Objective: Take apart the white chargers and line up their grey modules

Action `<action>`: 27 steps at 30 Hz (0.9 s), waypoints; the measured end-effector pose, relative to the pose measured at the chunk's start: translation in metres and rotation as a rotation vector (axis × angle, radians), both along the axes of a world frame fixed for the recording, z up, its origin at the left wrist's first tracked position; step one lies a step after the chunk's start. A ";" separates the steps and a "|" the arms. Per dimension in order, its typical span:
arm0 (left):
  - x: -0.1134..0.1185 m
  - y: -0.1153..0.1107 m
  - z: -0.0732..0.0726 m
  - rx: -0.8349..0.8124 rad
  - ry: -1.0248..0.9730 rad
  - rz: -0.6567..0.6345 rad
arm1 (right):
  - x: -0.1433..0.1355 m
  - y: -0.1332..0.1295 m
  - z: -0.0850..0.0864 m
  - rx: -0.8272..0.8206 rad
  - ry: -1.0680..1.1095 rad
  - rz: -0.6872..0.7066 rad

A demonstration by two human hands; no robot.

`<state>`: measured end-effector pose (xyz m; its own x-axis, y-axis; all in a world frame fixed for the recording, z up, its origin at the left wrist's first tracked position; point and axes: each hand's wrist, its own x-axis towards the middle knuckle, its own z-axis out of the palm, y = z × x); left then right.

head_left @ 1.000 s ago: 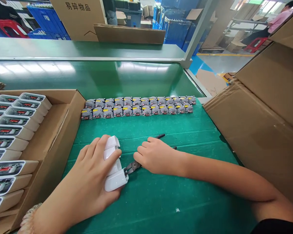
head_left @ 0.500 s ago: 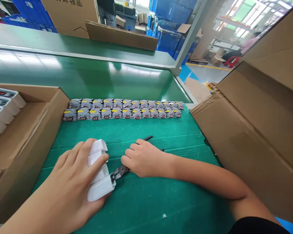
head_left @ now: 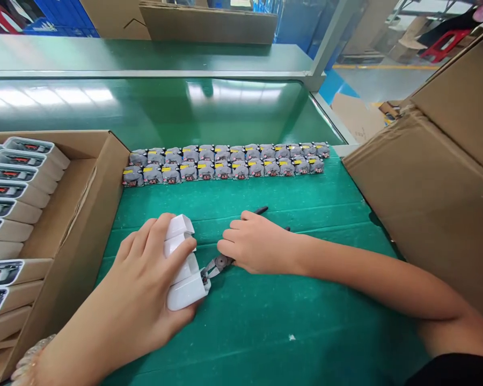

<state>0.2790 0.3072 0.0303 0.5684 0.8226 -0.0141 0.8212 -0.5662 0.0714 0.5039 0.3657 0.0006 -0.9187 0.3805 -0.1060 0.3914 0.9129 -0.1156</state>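
- Left of the left hand's fingers stands an open brown cardboard box (head_left: 90, 220); inside it lie white oval-ended plastic casings with dark and red parts (head_left: 22, 187) showing at their open ends, packed side by side against one another, with bare cardboard between them and the wall nearest the fingers.
- The person's left hand (head_left: 145, 284) pinches a short row of glossy white plastic casings (head_left: 188, 292); the index finger lies across the top, the thumb is under the near end, the other fingers are bent together over the far side.
- The person's right hand (head_left: 261, 246) has its fingers pressed together around dark-handled grey metal pliers (head_left: 222, 261); the tips point left from these fingers into the open end of the nearest held casing; whether they grip anything there cannot be told.
- Beyond both hands' fingers run two rows of grey parts with yellow strips (head_left: 223, 170), side by side on the green work surface (head_left: 273, 327); a large brown cardboard box (head_left: 426, 177) stands to the right of the right fingers.
- Farther off come a shiny green belt (head_left: 161, 112), a pale-edged green shelf (head_left: 104, 56) bearing flat brown cardboard (head_left: 213, 24), blue plastic crates (head_left: 66, 19) and a red stool (head_left: 445, 45).
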 end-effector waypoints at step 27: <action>-0.011 -0.023 -0.022 0.060 -0.070 0.042 | 0.073 0.063 0.041 -0.007 -0.297 -0.564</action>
<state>0.2683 0.2846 0.0086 0.5312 0.8440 0.0739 0.8386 -0.5362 0.0965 0.5766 0.4290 0.0414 -0.5083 0.7956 -0.3296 0.8281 0.5566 0.0664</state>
